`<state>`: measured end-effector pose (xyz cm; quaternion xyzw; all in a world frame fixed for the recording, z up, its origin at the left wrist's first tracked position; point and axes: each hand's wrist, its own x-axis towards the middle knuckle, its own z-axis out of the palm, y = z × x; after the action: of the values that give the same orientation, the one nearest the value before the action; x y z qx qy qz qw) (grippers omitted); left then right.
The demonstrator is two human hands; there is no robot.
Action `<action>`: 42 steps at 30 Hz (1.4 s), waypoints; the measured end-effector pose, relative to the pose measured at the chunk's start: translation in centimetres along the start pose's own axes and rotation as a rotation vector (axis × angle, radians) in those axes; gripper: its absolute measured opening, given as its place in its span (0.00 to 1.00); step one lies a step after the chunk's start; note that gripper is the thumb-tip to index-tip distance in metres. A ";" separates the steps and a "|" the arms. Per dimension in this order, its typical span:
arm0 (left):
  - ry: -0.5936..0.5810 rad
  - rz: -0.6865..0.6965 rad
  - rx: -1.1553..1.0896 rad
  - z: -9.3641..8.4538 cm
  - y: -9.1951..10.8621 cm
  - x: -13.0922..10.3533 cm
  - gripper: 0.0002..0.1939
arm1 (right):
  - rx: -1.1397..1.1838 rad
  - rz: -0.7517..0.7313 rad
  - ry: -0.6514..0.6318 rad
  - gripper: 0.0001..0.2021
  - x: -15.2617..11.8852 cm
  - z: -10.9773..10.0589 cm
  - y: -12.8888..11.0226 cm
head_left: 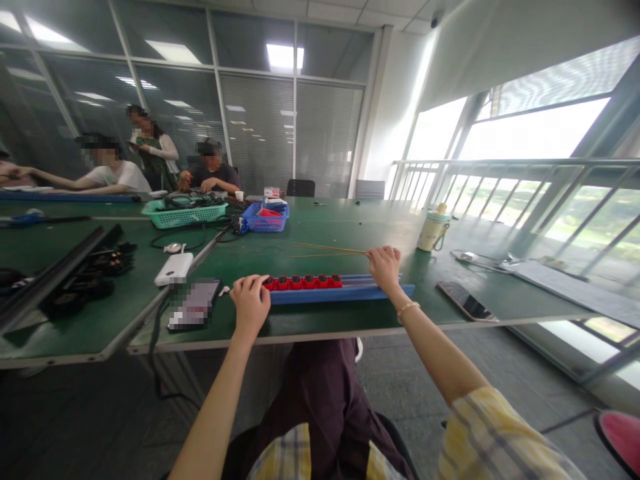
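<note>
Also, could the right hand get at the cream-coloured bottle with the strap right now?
Probably yes: bare green tabletop lies between the right hand and the bottle, though it holds thin tan sticks and may have to free itself first.

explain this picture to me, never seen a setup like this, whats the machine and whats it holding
There is no machine here: these are a person's bare hands, seen by one camera worn on the head, looking forward and down. The right hand holds thin sticks. The left hand is at the near-left end of a long blue holder with a row of red pieces in it. Around them on the green table are phones, a bottle and two baskets. Other people are farther back.
</note>
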<state>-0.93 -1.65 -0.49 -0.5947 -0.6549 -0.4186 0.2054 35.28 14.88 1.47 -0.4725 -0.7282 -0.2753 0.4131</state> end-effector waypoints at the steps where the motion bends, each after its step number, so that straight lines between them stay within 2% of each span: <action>1: 0.002 -0.002 -0.002 0.0 0.0 0.0 0.16 | 0.024 0.015 0.032 0.13 -0.2 -0.2 -0.5; 6: 0.034 -0.010 -0.031 -0.1 0.0 0.0 0.18 | 0.172 0.146 0.149 0.11 -2.9 -0.8 -3.5; 11: 0.127 -0.018 -0.104 0.1 -0.1 0.2 0.22 | 0.336 0.206 0.160 0.11 -5.6 -1.4 -4.9; 15: 0.150 -0.013 -0.128 0.4 -0.1 0.2 0.22 | 0.419 0.175 0.120 0.11 -6.0 -1.9 -4.7; 20: 0.106 0.037 -0.104 0.5 0.2 0.3 0.17 | 0.466 0.181 0.071 0.10 -5.9 -1.7 -4.2; 28: 0.126 -0.012 -0.050 0.5 0.5 0.2 0.11 | 0.466 0.217 0.057 0.10 -6.1 -1.4 -3.6; 42: 0.077 0.012 -0.010 0.3 0.8 0.1 0.15 | 0.494 0.288 0.012 0.11 -6.2 -1.1 -3.2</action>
<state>-0.08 -1.37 -0.37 -0.5831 -0.6409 -0.4430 0.2301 34.03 9.80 -3.37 -0.4544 -0.6962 -0.0308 0.5549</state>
